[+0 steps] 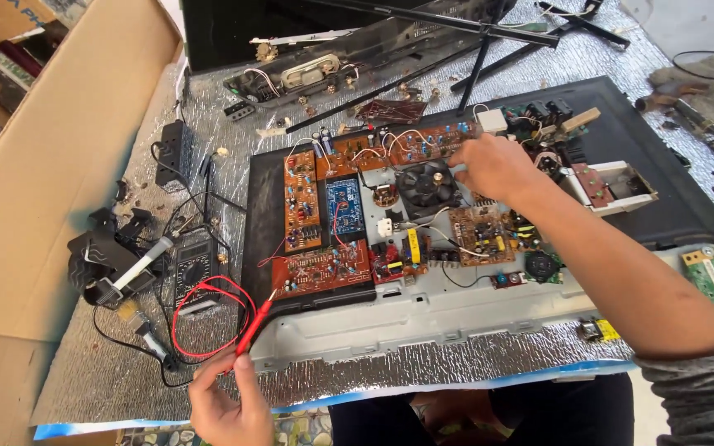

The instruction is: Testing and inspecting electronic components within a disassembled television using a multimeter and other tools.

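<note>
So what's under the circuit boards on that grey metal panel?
The brown circuit boards and the black fan lie on the grey metal panel, which rests on silver foil sheeting. The right hand covers the boards beneath it; whatever is below the panel is hidden.

A silver foil mat [423, 363] carries a grey metal chassis [456, 318] at its near edge, a multimeter [193, 277] toward its left edge.

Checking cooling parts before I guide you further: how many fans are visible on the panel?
1. A black square fan sits mid-panel, just left of the right hand and right of the blue board. Others may be hidden under the arm.
</note>
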